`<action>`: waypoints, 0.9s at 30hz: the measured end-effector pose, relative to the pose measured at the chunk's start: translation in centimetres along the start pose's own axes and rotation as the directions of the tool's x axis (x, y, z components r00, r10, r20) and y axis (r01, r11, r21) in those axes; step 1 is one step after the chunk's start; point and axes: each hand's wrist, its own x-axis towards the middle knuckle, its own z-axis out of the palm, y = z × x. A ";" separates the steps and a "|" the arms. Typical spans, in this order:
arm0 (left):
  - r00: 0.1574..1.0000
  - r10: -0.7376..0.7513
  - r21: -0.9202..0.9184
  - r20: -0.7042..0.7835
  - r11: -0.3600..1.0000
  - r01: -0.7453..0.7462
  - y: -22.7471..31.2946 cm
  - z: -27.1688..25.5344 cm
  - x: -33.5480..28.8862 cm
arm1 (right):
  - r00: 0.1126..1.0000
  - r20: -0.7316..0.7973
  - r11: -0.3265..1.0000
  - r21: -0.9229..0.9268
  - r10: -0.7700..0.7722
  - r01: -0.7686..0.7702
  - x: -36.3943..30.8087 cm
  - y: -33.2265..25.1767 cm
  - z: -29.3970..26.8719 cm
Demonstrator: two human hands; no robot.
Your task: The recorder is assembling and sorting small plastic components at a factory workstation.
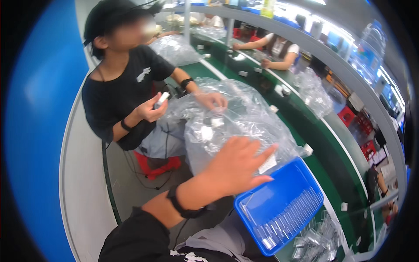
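belt (pixel 334 170) borders plastic bag (pixel 259 120) under splayed left hand (pixel 231 168); right hand unseen, can't tell.

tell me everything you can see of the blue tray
The blue tray looks like plastic: shallow, rectangular, with rounded corners and a raised rim. It sits open side up, slanted in view, beside the green belt. Many thin clear pieces lie side by side in it. The left hand overlaps its upper-left rim in view; contact is unclear.
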 end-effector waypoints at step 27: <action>0.986 -0.073 -0.207 -0.148 0.978 0.041 -0.6 2.1 -6.0 | 0.934 0.165 0.947 -0.013 -0.315 0.322 -2.3 3.4 0.8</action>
